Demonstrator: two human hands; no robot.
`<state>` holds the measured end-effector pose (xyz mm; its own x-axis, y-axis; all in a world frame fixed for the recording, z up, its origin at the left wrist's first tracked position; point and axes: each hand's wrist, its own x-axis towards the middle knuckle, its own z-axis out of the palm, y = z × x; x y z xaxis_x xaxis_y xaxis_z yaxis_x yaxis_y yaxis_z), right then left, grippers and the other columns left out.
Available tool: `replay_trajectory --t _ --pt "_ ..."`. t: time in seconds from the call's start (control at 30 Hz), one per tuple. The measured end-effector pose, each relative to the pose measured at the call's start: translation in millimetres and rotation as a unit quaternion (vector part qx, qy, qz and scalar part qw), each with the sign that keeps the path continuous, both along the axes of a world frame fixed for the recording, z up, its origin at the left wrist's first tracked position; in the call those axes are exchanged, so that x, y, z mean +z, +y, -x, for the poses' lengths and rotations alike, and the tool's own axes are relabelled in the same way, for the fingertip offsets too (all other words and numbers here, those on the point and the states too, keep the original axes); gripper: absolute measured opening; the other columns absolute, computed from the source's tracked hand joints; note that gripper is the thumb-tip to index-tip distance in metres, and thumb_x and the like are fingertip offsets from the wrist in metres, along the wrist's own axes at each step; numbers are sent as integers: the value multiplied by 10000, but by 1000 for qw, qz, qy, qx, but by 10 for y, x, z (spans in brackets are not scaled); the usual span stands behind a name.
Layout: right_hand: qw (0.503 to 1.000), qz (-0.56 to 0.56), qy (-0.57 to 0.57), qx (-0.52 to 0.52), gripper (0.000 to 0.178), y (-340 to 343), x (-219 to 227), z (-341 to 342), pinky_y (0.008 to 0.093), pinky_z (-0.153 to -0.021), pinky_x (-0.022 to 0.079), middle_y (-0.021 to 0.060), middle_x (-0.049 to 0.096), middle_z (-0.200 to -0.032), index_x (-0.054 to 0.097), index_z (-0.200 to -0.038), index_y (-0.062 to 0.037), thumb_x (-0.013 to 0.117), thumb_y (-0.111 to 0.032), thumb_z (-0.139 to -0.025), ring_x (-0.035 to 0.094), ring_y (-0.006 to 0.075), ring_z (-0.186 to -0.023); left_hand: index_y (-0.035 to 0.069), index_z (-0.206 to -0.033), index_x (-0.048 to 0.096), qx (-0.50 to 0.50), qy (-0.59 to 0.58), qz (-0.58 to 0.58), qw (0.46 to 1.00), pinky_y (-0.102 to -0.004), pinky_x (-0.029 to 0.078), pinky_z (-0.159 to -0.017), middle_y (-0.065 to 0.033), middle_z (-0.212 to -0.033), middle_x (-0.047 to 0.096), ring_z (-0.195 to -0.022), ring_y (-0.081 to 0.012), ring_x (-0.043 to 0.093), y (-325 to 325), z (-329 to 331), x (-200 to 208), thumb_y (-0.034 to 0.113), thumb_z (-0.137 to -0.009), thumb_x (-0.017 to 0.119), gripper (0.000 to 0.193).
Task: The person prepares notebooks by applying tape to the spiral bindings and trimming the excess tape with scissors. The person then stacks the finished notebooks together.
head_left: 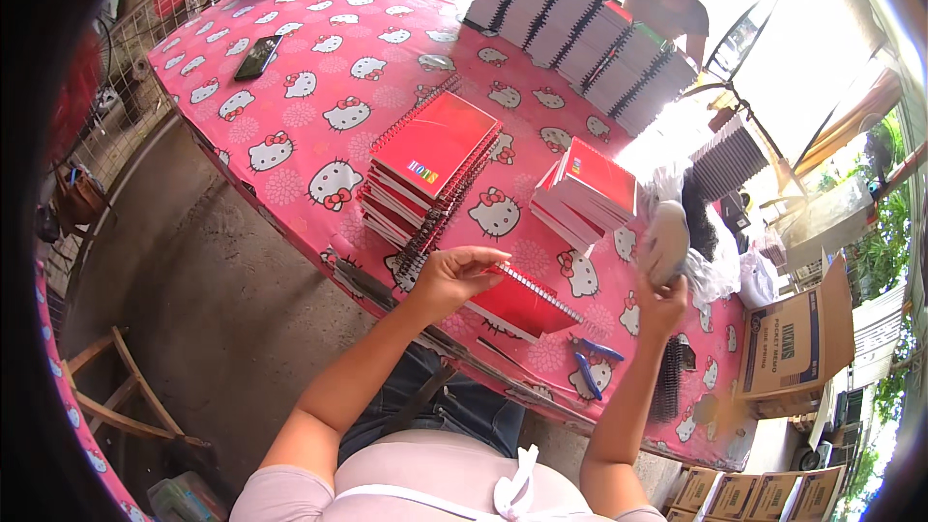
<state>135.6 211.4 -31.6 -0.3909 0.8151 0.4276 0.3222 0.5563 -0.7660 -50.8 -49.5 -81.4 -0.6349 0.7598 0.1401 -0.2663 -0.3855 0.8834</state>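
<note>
A red notebook with a white spiral coil along its upper edge lies at the table's near edge. My left hand pinches the left end of that coil between thumb and fingers. My right hand is raised to the right of the notebook, its fingers closed. A pale, rounded, blurred thing shows at its fingertips; its kind is unclear. Blue-handled pliers lie between the notebook and my right forearm. Beyond the notebook stand a stack of spiral-bound red notebooks and a stack of red-covered booklets.
Tall stacks of spiral-bound books line the far side, with a person behind them. Black coils lie near the right edge, beside a cardboard box. A phone rests on the pink tablecloth at left.
</note>
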Motion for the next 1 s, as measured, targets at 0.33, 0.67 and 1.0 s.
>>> replay_trajectory --t 0.33,0.67,1.0 --pt "915 -245 -312 78 501 -607 -143 -704 430 -957 414 178 537 -1184 618 -1101 -18 766 -350 -756 520 384 -1113 28 -849 675 226 473 -84 848 -313 536 -716 -106 -876 707 -802 -216 669 -51 -375 613 -14 -688 805 211" --pt "960 -39 -158 227 410 -1531 137 -467 418 -876 443 165 598 -1066 591 -1110 -4 743 -184 -774 567 322 -1002 30 -899 702 178 365 37 913 -270 549 -639 -114 -969 697 -848 -204 667 12 -641 115 -33 -697 780 225" --pt "850 433 -84 287 308 -1483 64 -369 306 -767 501 94 665 -905 608 -1090 7 674 -221 -894 641 224 -849 22 -883 695 209 426 0 880 -338 544 -707 -116 -907 700 -833 -254 665 -7 -619 98 -78 -653 754 258"
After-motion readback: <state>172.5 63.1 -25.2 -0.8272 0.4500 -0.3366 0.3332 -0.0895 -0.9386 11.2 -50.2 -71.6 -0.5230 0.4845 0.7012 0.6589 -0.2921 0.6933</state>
